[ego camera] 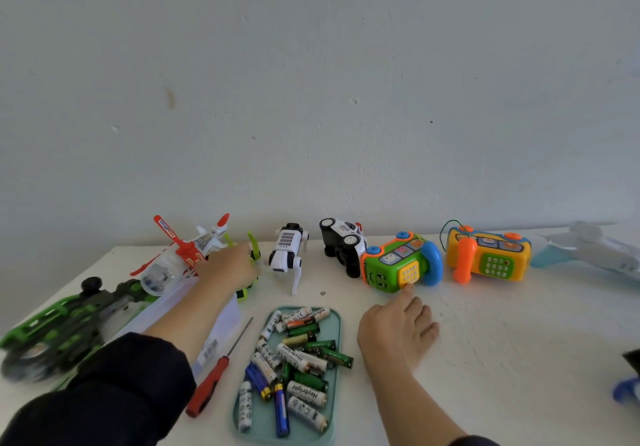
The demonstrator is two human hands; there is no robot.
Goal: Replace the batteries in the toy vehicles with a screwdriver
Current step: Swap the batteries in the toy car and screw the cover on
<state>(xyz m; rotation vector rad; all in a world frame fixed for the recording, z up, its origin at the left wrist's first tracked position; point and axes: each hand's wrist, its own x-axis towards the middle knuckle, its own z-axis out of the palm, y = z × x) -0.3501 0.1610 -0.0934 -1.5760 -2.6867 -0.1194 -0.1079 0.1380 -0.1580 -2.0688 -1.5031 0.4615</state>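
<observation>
The left hand (230, 267) is out over the back of the white table (485, 335), fingers curled down onto a small green toy vehicle (250, 265); from here I can't tell whether they really grip it or only rest on it, because the hand hides most of the toy. The right hand (398, 331) lies flat on the tabletop, fingers straight and slightly spread, with its forefinger tip touching the lower edge of the green toy phone-car (398, 264), right under the yellow keypad. The red-handled screwdriver (216, 374) lies untouched on the table between the left forearm and the teal tray (335, 393), its shaft pointing away towards the wall. That tray holds a loose heap of batteries (298, 366), white, green and blue ones, lying in all directions. Along the wall stand a red and white toy plane (194, 245), a white robot dog (287, 253), a black and white police car (343, 243) tipped on its side just beside the green phone-car, and an orange toy phone (488, 255). At far left, a green and black toy vehicle (62, 328) lies blurred near the table edge, with a clear plastic box (221, 321) under the left forearm.
</observation>
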